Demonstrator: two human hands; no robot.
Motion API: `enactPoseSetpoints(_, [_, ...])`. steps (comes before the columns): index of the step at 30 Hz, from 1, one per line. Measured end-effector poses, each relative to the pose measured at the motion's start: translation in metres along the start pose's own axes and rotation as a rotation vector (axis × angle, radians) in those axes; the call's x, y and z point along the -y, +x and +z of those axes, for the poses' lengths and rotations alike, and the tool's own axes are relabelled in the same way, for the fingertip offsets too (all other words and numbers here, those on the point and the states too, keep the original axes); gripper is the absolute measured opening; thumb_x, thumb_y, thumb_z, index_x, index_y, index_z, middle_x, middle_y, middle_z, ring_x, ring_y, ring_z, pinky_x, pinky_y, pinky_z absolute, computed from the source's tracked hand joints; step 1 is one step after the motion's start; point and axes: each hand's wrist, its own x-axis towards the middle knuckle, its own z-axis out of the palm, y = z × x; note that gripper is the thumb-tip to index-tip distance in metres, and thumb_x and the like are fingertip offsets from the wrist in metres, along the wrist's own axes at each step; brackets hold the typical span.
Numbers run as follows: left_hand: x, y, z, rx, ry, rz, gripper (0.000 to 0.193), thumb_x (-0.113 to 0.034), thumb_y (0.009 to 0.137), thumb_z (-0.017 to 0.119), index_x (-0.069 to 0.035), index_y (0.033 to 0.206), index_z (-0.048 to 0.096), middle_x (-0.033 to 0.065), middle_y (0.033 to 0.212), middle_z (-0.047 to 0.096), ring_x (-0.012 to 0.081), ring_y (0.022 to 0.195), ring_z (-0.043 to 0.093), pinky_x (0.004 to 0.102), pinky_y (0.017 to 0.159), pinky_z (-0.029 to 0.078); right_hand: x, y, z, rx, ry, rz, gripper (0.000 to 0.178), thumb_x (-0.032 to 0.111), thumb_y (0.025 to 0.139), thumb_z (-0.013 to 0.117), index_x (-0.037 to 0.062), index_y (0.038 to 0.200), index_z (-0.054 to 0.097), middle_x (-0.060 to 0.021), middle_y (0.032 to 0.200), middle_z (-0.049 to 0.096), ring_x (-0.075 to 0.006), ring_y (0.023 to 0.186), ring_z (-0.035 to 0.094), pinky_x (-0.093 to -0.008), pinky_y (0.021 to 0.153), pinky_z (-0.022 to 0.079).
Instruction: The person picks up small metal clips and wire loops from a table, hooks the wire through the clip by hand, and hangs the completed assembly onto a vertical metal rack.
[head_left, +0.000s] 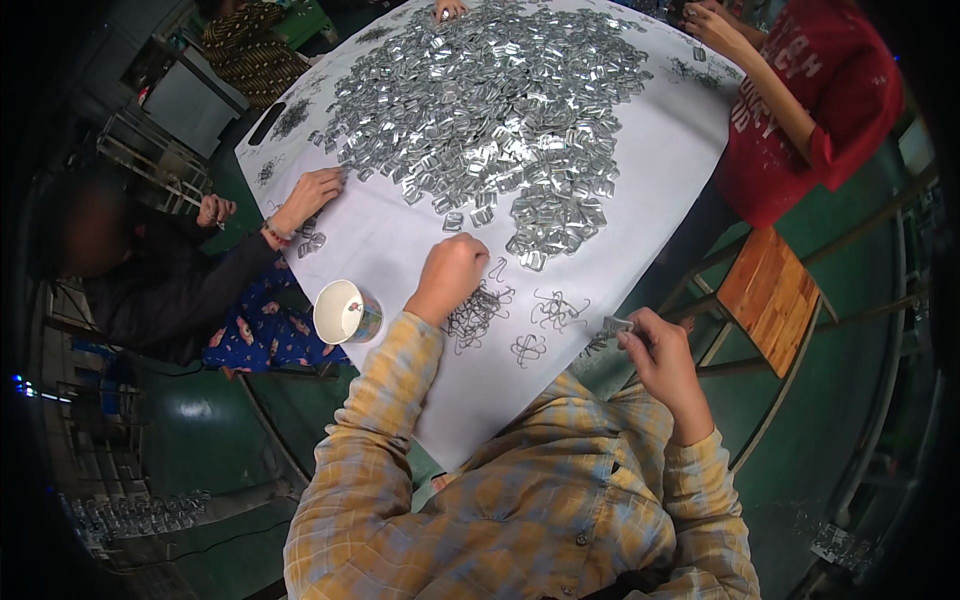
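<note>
My left hand (450, 278) is over the table, its fingers curled closed beside a heap of thin bent wire hooks (476, 318). What its fingertips hold, if anything, is hidden. Off the table's right edge, my right hand (662, 362) pinches a small flat silver metal buckle (615, 326) between thumb and fingers. Two smaller clusters of wire hooks (556, 309) lie between my hands. Ahead of my left hand spreads a large pile of shiny metal buckles (490, 110), a few loose at its near edge.
A white paper cup (346, 312) stands left of my left forearm on the white-covered table (400, 215). On the left a co-worker's hand (312, 195) reaches onto the table. A person in a red shirt (810, 110) works at the right, near a wooden stool (768, 298).
</note>
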Motion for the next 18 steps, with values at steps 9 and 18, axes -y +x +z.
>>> enactPoseSetpoints(9, [-0.029, 0.005, 0.022, 0.144, 0.409, 0.19, 0.003, -0.002, 0.067, 0.056, -0.001, 0.065, 0.059, 0.0139, 0.071, 0.06, 0.0315, 0.066, 0.061, 0.0398, 0.06, 0.051, 0.004, 0.001, 0.001, 0.004, 0.002, -0.011, 0.011, 0.001, 0.08, 0.063, -0.0012, 0.087, 0.055, -0.0159, 0.064, 0.054, -0.0262, 0.054, 0.054, -0.0322, 0.052, 0.041])
enactPoseSetpoints(18, [-0.019, 0.0, 0.001, 0.064, 0.303, 0.022, 0.005, -0.006, 0.073, 0.057, -0.001, 0.073, 0.059, 0.0156, 0.073, 0.062, 0.0338, 0.067, 0.061, 0.0417, 0.061, 0.05, 0.006, 0.0, 0.003, 0.025, 0.03, 0.013, 0.011, 0.003, 0.081, 0.063, -0.0015, 0.088, 0.056, -0.0145, 0.063, 0.053, -0.0238, 0.052, 0.052, -0.031, 0.051, 0.041])
